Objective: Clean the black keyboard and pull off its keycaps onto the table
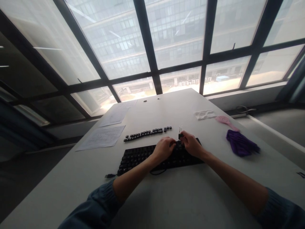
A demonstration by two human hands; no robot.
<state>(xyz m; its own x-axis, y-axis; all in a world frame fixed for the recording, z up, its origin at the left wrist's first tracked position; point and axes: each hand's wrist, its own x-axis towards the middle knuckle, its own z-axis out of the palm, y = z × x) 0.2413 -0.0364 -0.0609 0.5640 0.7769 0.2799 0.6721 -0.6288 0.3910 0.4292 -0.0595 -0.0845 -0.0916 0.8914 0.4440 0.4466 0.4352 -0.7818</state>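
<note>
A black keyboard lies on the white table in front of me, its right part under my hands. My right hand is closed at the keyboard's back edge, pinching a small black binder clip whose silver wire handles point up. Close beside it, my left hand is bent over the keys with its fingers pinched together; whatever lies between those fingertips is too small to make out. Behind the keyboard, several loose black keycaps stand in slanting rows.
Printed paper sheets lie at the left. On the right are a purple cloth, a pink coiled strap and a white lacy strip. The keyboard's USB plug rests near its left corner. Windows rise beyond the table's far edge.
</note>
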